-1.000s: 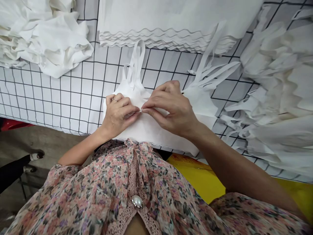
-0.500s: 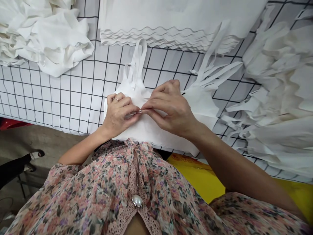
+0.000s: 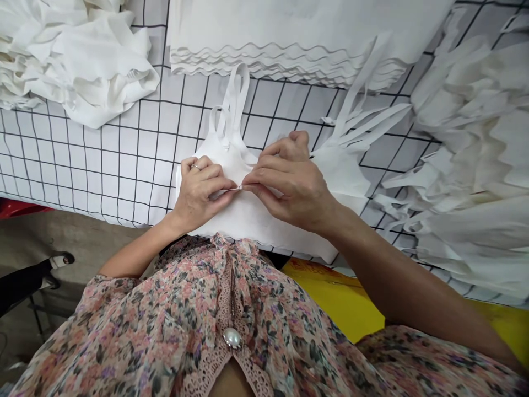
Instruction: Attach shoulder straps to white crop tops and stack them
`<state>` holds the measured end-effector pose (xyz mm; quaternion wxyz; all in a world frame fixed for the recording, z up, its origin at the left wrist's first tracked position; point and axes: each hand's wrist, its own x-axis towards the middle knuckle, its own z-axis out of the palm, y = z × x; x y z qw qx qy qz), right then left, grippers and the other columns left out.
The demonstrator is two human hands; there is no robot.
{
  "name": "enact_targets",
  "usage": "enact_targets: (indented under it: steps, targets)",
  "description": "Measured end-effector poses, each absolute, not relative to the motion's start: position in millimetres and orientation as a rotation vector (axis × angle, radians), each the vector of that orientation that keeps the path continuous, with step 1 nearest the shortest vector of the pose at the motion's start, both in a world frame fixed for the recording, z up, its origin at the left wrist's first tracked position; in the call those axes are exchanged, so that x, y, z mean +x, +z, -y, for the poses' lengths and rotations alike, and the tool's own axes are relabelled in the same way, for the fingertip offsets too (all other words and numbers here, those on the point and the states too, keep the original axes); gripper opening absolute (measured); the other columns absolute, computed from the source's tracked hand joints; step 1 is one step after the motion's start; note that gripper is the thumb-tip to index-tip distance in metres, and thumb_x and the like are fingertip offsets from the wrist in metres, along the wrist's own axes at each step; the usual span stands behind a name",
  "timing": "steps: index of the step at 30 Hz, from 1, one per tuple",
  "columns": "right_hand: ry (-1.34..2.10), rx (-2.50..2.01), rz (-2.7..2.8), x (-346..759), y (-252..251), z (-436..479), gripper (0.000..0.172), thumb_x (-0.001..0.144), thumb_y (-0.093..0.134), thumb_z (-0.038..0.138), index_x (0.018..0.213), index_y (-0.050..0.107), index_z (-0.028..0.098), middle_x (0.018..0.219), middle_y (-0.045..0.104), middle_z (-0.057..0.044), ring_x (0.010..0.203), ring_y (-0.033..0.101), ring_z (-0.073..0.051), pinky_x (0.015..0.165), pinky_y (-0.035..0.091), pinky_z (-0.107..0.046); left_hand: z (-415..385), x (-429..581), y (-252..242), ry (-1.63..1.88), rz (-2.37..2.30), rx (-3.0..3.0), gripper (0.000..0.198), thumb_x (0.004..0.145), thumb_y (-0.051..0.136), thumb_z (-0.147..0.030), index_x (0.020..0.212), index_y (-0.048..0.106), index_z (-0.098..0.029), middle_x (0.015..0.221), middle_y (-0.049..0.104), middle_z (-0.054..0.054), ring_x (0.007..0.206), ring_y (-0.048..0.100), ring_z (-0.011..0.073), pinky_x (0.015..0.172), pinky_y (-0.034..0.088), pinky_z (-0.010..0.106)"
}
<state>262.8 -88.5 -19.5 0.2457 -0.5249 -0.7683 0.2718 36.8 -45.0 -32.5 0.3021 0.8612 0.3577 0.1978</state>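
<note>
A white fabric piece with thin straps [image 3: 248,215] lies on the checked tablecloth [image 3: 103,160] right in front of me. My left hand [image 3: 200,190] is closed, pinching the fabric at its middle; a ring shows on one finger. My right hand [image 3: 289,184] is closed too, its fingertips pinched on a thin metal pin [image 3: 233,188] that runs between the two hands at the fabric. Both hands touch the fabric and nearly meet.
A neat stack of white scalloped-edge pieces [image 3: 297,38] lies at the back. A crumpled white heap [image 3: 78,60] sits back left, and more strapped white pieces [image 3: 463,165] pile up on the right. A yellow surface [image 3: 339,298] shows below the table edge.
Almost nothing has moved. My right hand has shifted very slightly along the pin while both hands stay pinched at the same spot on the fabric.
</note>
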Motion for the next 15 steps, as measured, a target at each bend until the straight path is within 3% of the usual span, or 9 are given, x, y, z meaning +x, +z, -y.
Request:
enact_targets:
  steps: [10,15]
  targets:
    - [0.726,-1.433,2.085,262.8,-26.2,92.1,0.019,0.104,0.058,0.031,0.091,0.071,0.025,0.081,0.065,-0.005,0.102,0.060,-0.030,0.106,0.041,-0.064,45.3,34.5,-34.9,0.554,-0.958,2.275,0.017,0.104,0.067,-0.038,0.093,0.079,-0.031,0.072,0.062,-0.002,0.082,0.054,0.0199,0.100,0.036,0.044]
    - [0.605,-1.438,2.187,258.3,-19.8,87.9,0.029,0.106,0.051,0.025,0.080,0.063,0.023,0.079,0.060,-0.004,0.101,0.057,-0.026,0.111,0.038,-0.066,45.2,34.4,-35.5,0.596,-0.930,2.306,0.018,0.104,0.068,-0.039,0.093,0.079,-0.030,0.073,0.063,-0.003,0.083,0.055,0.0189,0.100,0.035,0.042]
